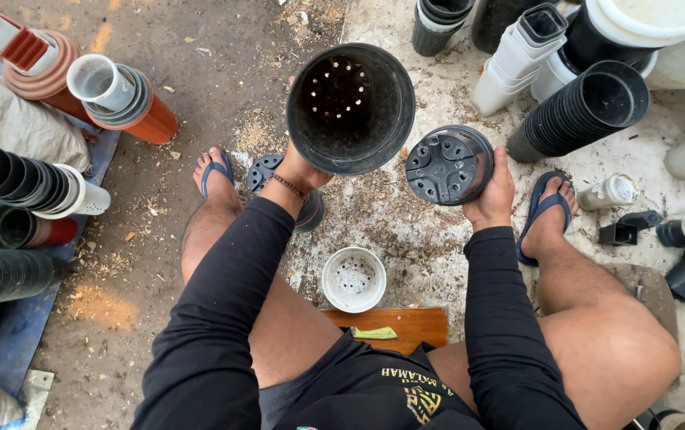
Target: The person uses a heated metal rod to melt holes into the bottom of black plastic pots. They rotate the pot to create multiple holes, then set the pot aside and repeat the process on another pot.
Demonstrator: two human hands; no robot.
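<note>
My left hand [301,171] grips a large black plastic pot [350,107] by its rim, tipped so its open mouth faces me and the drain holes in its bottom show. My right hand [492,195] holds a smaller black pot [448,165] with its ribbed underside turned toward me. The two pots are side by side, a little apart. Below them on the ground sits a small white pot [354,279], upright, with holes in its base. Another black pot [311,211] lies partly hidden under my left wrist.
Stacks of orange, black and white pots [119,95] lie at the left on a blue sheet. A stack of black pots [577,115] and white square pots [518,56] lie at upper right. A wooden board [406,322] sits between my legs. My feet wear blue sandals.
</note>
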